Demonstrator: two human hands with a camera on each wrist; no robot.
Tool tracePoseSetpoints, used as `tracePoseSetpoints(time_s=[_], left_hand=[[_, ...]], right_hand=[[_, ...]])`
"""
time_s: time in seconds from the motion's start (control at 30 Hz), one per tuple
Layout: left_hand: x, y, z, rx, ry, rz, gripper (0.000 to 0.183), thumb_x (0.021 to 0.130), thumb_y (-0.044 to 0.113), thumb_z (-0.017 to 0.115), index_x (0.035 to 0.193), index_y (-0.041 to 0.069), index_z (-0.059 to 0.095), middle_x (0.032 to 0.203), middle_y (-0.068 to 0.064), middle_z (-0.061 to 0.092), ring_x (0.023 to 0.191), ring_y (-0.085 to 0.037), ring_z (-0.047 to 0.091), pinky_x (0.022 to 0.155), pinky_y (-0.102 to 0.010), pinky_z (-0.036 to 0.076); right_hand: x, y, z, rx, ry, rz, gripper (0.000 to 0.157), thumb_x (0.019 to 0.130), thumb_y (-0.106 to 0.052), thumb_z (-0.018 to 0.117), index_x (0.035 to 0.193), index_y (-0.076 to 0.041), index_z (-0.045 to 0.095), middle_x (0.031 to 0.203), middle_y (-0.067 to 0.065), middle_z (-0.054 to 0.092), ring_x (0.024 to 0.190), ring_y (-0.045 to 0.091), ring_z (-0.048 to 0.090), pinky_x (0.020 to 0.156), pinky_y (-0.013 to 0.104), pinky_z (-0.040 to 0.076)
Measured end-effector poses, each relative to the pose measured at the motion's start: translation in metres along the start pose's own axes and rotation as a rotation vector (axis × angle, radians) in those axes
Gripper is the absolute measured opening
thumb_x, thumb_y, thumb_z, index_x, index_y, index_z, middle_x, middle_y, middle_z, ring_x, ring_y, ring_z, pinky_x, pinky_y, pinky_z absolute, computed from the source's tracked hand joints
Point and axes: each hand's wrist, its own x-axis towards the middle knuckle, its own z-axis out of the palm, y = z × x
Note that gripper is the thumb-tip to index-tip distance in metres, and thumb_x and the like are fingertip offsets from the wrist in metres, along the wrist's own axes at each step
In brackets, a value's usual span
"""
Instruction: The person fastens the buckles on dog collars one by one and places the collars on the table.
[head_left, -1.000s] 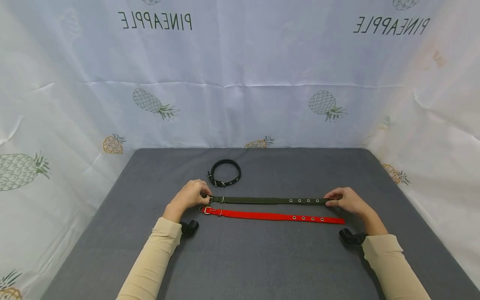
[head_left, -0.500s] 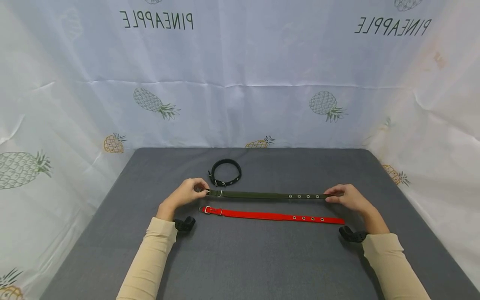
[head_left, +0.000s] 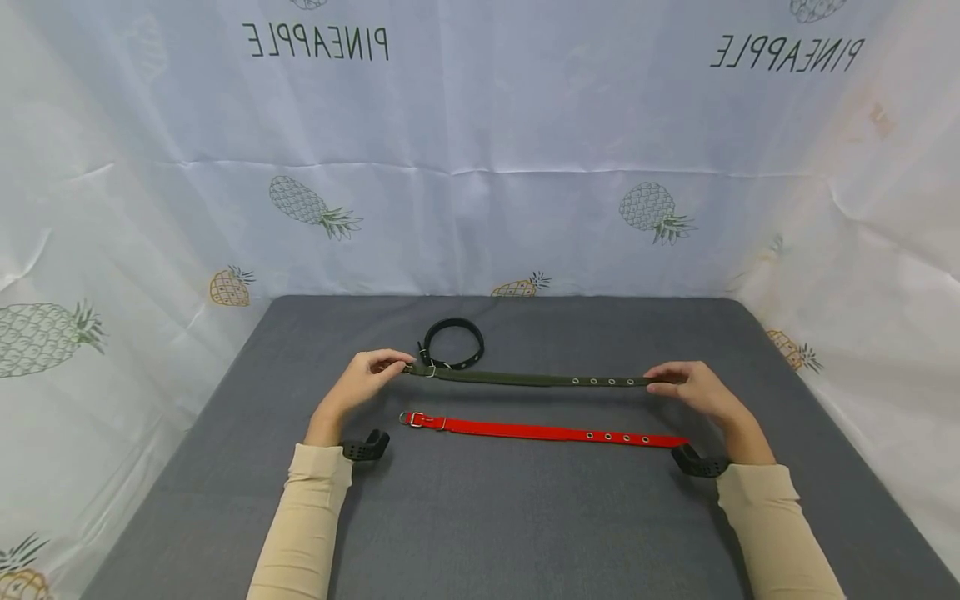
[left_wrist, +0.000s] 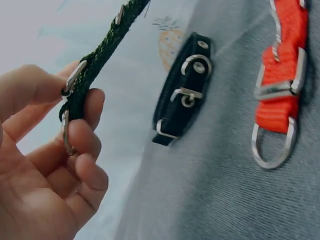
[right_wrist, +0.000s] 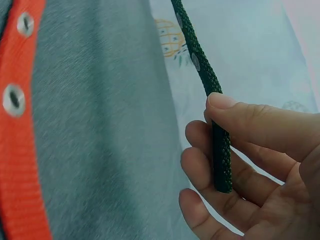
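A dark green collar (head_left: pixel 517 378) is stretched lengthwise between both hands, raised over the table. At its buckle end my left hand (head_left: pixel 362 385) pinches the webbing; the left wrist view shows the metal buckle (left_wrist: pixel 74 80) and ring by the thumb and fingers. My right hand (head_left: pixel 697 392) pinches the plain end past the eyelets, and the tip pokes out below the thumb in the right wrist view. Nearer me a red collar (head_left: pixel 517 430) lies straight, its buckle to the left. Behind the green one, a black collar (head_left: pixel 480 337) is fastened into a loop.
The grey table (head_left: pixel 525 525) runs back to a white curtain (head_left: pixel 480 233) printed with pineapples, which also hangs along both sides. A black wrist device (head_left: pixel 699 461) on the right arm overlaps the red collar's end in the head view.
Both hands have lifted the green collar and carried it away from me, toward the black loop, with a slight shift left. The red and black collars stay put.
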Motion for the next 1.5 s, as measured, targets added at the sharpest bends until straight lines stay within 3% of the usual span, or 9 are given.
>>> tracePoseSetpoints(time_s=[0.17,0.27,0.4,0.57,0.7,0.83,1.0,1.23,1.5], left_hand=[[-0.003,0.006,-0.005,-0.040,0.042,-0.071,0.032,0.100,0.022,0.053,0.120,0.001,0.066,0.124,-0.020,0.065,0.098,-0.005,0.060,0.091,-0.047,0.051],[-0.004,0.011,-0.009,-0.068,0.052,-0.118,0.037,0.100,0.027,0.053,0.123,0.001,0.064,0.127,-0.019,0.063,0.101,0.002,0.057,0.099,-0.053,0.047],[-0.004,0.017,-0.012,-0.068,0.057,-0.143,0.041,0.095,0.030,0.062,0.124,0.002,0.063,0.118,-0.018,0.066,0.087,0.002,0.055,0.088,-0.042,0.052],[-0.004,0.022,-0.014,-0.046,0.085,-0.131,0.038,0.092,0.028,0.066,0.123,0.005,0.064,0.111,-0.017,0.067,0.079,0.003,0.057,0.078,-0.030,0.051],[-0.003,0.024,-0.012,-0.065,0.143,-0.113,0.033,0.095,0.027,0.061,0.120,0.005,0.065,0.106,-0.003,0.069,0.085,0.007,0.058,0.086,-0.032,0.051],[-0.006,0.037,-0.011,-0.102,0.214,-0.082,0.027,0.096,0.019,0.060,0.113,-0.001,0.066,0.082,0.014,0.058,0.066,0.001,0.044,0.070,-0.024,0.042],[-0.010,0.060,-0.009,-0.086,0.282,-0.025,0.021,0.096,0.010,0.058,0.108,-0.007,0.065,0.067,0.010,0.045,0.053,-0.004,0.028,0.055,-0.023,0.031],[-0.006,0.066,-0.004,-0.086,0.366,0.025,0.023,0.094,0.009,0.061,0.108,-0.008,0.066,0.075,0.023,0.056,0.063,0.006,0.050,0.061,-0.016,0.044],[0.006,0.055,0.006,-0.136,0.435,0.120,0.023,0.091,0.006,0.064,0.111,-0.005,0.068,0.077,0.009,0.061,0.066,-0.002,0.056,0.060,-0.014,0.045]], right_hand=[[0.000,-0.006,-0.002,0.047,0.027,-0.026,0.039,0.095,-0.027,0.062,0.122,0.001,0.063,0.123,0.023,0.063,0.099,0.013,0.062,0.091,0.047,0.053],[0.001,-0.009,-0.002,0.076,0.080,-0.034,0.040,0.095,-0.029,0.062,0.121,0.001,0.065,0.110,0.008,0.070,0.093,0.013,0.065,0.087,0.039,0.055],[0.004,-0.014,-0.002,0.154,0.162,-0.036,0.042,0.094,-0.030,0.063,0.117,0.005,0.066,0.085,-0.019,0.067,0.080,0.008,0.063,0.076,0.027,0.054],[0.004,-0.022,-0.001,0.238,0.265,-0.019,0.044,0.094,-0.033,0.062,0.114,0.006,0.065,0.076,-0.031,0.062,0.073,-0.001,0.057,0.070,0.018,0.051],[0.005,-0.030,0.001,0.298,0.368,-0.032,0.039,0.093,-0.030,0.065,0.113,0.004,0.067,0.071,-0.030,0.062,0.067,-0.001,0.054,0.067,0.014,0.049],[0.006,-0.034,0.002,0.389,0.425,-0.060,0.028,0.091,-0.022,0.068,0.110,-0.002,0.071,0.069,-0.028,0.064,0.063,0.001,0.054,0.067,0.014,0.048],[0.005,-0.038,0.003,0.531,0.440,-0.096,0.017,0.089,-0.012,0.069,0.105,-0.013,0.075,0.065,-0.022,0.065,0.065,-0.002,0.060,0.067,0.014,0.047],[0.001,-0.052,0.006,0.649,0.441,-0.301,0.021,0.090,-0.002,0.064,0.109,-0.006,0.073,0.082,-0.018,0.071,0.075,-0.004,0.065,0.069,0.010,0.050],[0.006,-0.073,0.010,0.628,0.405,-0.424,0.021,0.092,0.004,0.058,0.110,0.004,0.069,0.093,-0.019,0.070,0.079,-0.001,0.059,0.072,0.011,0.048]])
